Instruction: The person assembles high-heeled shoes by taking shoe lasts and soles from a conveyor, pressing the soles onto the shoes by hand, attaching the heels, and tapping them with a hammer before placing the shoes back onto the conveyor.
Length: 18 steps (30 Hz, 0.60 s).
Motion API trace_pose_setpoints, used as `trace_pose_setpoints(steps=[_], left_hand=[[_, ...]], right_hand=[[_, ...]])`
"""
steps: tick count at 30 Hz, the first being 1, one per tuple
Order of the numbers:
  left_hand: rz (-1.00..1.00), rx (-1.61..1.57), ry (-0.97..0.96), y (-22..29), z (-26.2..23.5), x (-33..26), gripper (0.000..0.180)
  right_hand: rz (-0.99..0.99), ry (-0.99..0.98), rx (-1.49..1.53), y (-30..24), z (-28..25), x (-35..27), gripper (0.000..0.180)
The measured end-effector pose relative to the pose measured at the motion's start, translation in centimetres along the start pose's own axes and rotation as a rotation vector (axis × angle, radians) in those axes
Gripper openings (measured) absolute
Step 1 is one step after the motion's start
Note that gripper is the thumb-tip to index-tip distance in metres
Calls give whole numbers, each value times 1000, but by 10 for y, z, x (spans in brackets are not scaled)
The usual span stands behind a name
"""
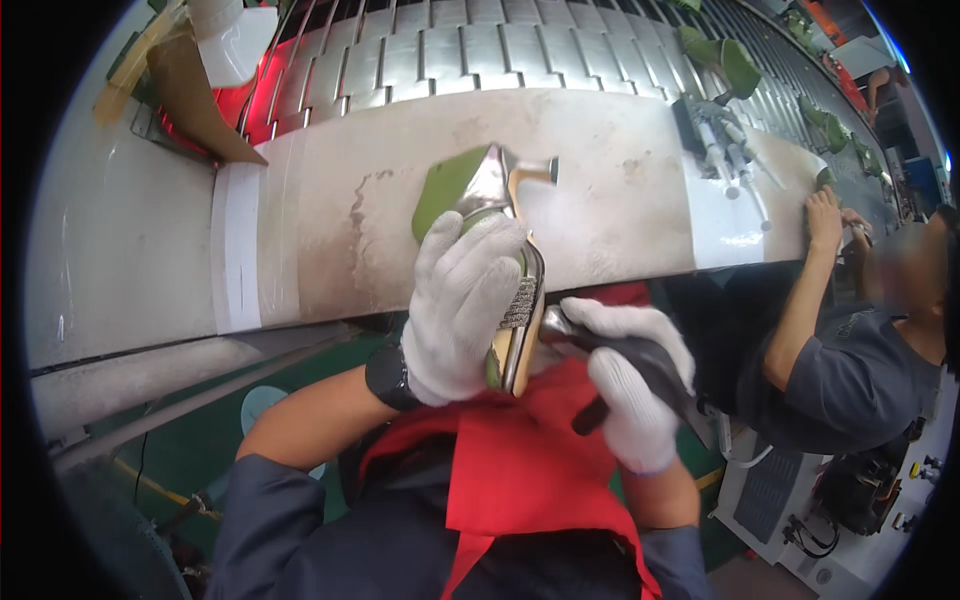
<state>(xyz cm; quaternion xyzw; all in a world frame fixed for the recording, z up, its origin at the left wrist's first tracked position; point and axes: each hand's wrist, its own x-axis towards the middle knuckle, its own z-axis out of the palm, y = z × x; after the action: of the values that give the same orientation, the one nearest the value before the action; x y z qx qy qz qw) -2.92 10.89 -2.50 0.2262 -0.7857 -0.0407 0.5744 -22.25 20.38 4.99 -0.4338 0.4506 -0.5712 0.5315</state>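
My left hand [462,310], in a white knit glove, is wrapped round a heeled shoe [452,192] at the near edge of the worktop. The shoe has a green and silver back part, a slim heel pointing right, and a tan sole edge facing right; its toe end points down toward me. Part of its upper is hidden under my fingers. Just right of the toe end, my right hand [640,385], gloved too, is closed round a hammer [640,358] with a dark body and a rounded metal face. That face is close beside the sole; whether they touch I cannot tell.
A pale, stained worktop [350,220] lies before me, with a slatted metal conveyor [480,55] behind it. Several pen-like tools stand in a dark holder [692,125] at right. More green shoe parts [725,62] ride the conveyor. A co-worker [850,350] works at far right.
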Motion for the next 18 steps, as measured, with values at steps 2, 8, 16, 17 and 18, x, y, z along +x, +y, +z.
trace_pose_setpoints(steps=[2, 8, 16, 17, 18], left_hand=[[-67, 186, -157, 3, -3, -24, 52], [-71, 155, -196, -4, -8, -41, 54], [-67, 79, -196, -6, -5, -45, 52], [-82, 70, -153, -5, -1, -44, 52], [-92, 72, -153, -5, -5, -44, 52]], right_hand=[[170, 152, 186, 35, 2, -5, 29], [135, 199, 358, 62, 1, -9, 31], [10, 2, 290, 62, -16, 12, 35], [-31, -53, 210, 56, -19, 17, 35], [-22, -55, 209, 47, -21, 22, 35]])
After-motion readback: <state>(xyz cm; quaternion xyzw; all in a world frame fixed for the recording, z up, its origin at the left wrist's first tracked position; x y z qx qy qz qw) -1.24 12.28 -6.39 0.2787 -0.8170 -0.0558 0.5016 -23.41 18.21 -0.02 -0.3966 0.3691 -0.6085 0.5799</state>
